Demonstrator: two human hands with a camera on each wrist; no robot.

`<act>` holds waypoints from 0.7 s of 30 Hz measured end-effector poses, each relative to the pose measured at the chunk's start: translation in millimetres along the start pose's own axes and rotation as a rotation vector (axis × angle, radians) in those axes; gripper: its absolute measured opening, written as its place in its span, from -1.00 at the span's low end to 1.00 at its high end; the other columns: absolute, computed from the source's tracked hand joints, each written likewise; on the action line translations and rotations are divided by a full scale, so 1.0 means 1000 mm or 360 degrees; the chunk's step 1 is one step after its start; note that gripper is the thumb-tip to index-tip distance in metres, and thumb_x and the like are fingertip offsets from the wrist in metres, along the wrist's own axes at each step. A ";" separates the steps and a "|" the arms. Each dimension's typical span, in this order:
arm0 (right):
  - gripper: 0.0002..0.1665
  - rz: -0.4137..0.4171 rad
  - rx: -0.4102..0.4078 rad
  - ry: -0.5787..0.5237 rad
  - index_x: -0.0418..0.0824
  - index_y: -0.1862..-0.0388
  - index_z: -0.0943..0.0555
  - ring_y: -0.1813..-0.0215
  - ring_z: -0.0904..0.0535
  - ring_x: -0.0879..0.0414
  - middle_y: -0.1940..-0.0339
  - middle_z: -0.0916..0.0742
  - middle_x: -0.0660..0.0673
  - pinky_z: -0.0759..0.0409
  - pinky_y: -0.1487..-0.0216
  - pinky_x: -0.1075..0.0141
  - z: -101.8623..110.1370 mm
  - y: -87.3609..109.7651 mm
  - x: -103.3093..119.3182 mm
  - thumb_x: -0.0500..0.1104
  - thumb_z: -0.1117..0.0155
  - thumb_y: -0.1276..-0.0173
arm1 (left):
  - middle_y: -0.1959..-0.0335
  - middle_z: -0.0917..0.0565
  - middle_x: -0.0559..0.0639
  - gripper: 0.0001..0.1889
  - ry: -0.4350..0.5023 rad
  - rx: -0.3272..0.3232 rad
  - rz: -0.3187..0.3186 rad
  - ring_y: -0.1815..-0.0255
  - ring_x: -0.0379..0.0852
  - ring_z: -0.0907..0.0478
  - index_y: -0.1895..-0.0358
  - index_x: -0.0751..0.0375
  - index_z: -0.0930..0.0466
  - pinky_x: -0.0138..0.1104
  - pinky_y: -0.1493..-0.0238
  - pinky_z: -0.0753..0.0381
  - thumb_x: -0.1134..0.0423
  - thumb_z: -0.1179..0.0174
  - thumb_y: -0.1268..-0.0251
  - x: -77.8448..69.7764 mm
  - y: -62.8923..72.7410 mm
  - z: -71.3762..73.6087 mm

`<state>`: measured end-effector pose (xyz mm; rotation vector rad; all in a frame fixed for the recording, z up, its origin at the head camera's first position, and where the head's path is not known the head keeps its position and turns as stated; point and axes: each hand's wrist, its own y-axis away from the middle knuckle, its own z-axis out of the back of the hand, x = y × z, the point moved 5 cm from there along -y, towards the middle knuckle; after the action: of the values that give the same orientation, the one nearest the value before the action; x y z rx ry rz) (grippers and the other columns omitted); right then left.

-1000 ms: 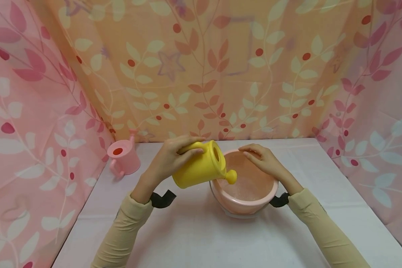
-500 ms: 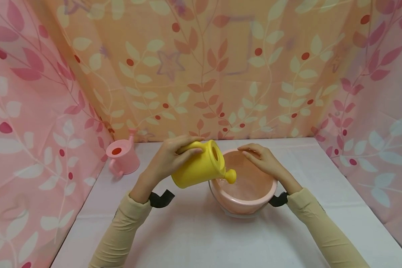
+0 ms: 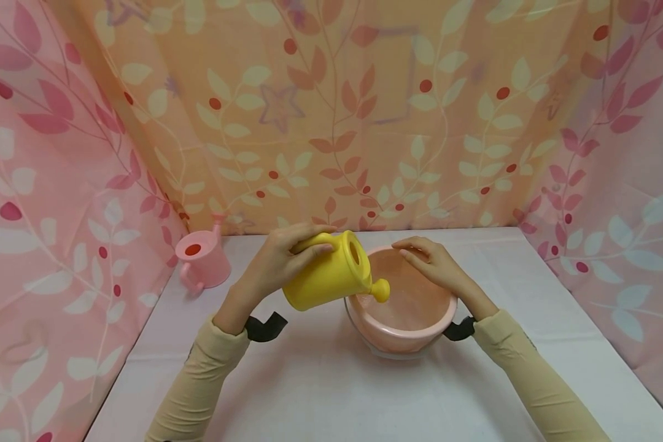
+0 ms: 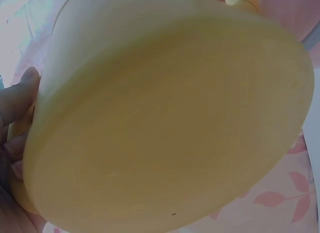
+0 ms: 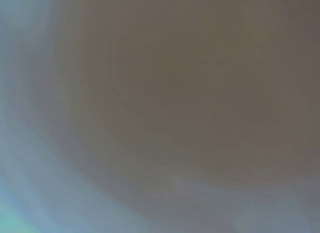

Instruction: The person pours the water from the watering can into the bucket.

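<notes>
My left hand (image 3: 280, 258) grips the handle of a yellow toy watering can (image 3: 323, 276). The can is tipped to the right, so its round spout head (image 3: 380, 290) hangs over the left side of a pink bowl (image 3: 403, 334). Clear liquid seems to lie in the bowl. On the bowl's back right rim sits my right hand (image 3: 436, 264), fingers along the rim and thumb on the inner side. The left wrist view is mostly filled by the can's base (image 4: 170, 133), with part of the left hand at its edge. The right wrist view is too blurred to read.
A pink watering can (image 3: 207, 261) stands upright at the back left of the white-covered table (image 3: 320, 393). Leaf-patterned curtains (image 3: 331, 110) enclose the back and both sides. Black straps (image 3: 266, 327) stick out at the wrists.
Both hands, the yellow watering can and the bowl hold nearly the same positions. The speckled, bubbly look inside the bowl has faded.
</notes>
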<state>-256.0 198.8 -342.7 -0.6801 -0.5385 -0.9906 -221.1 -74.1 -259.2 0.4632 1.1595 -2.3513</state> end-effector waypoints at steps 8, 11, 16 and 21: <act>-0.62 -0.0022 0.0010 -0.0013 -0.26 -0.10 -0.52 -0.21 -0.44 -0.06 -0.07 -0.61 -0.20 -0.36 -0.22 -0.02 0.001 -0.001 0.000 -0.09 -0.09 -0.40 | 0.20 -0.66 -0.11 -0.70 -0.0012 0.0005 0.0022 0.24 -0.26 -0.54 0.02 0.13 -0.62 -0.39 0.13 -0.55 0.19 -0.26 -0.16 -0.001 -0.002 0.000; -0.62 -0.0017 0.0010 -0.0013 -0.27 -0.09 -0.52 -0.20 -0.44 -0.06 -0.07 -0.61 -0.21 -0.37 -0.22 -0.02 0.001 -0.001 0.000 -0.10 -0.10 -0.40 | 0.22 -0.65 -0.12 -0.72 -0.0013 0.0012 0.0034 0.25 -0.26 -0.54 0.05 0.12 -0.62 -0.39 0.14 -0.56 0.19 -0.25 -0.17 0.000 -0.002 0.000; -0.63 -0.0024 0.0012 -0.0012 -0.27 -0.09 -0.52 -0.20 -0.44 -0.06 -0.07 -0.61 -0.20 -0.37 -0.22 -0.02 0.000 0.000 0.001 -0.11 -0.10 -0.40 | 0.24 -0.64 -0.13 -0.74 0.0015 0.0018 0.0054 0.26 -0.27 -0.54 0.06 0.10 -0.62 -0.39 0.15 -0.56 0.19 -0.25 -0.17 0.000 -0.001 -0.001; -0.63 -0.0006 0.0010 -0.0004 -0.27 -0.10 -0.52 -0.20 -0.44 -0.06 -0.07 -0.61 -0.20 -0.37 -0.22 -0.01 0.000 0.000 0.001 -0.10 -0.10 -0.40 | 0.23 -0.65 -0.12 -0.74 0.0041 0.0033 0.0077 0.25 -0.26 -0.55 0.07 0.11 -0.62 -0.40 0.14 -0.56 0.19 -0.25 -0.16 0.001 -0.002 -0.002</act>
<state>-255.8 198.2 -342.0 -0.6753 -0.5452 -0.9914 -223.3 -71.9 -259.3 0.5246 1.1243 -2.3242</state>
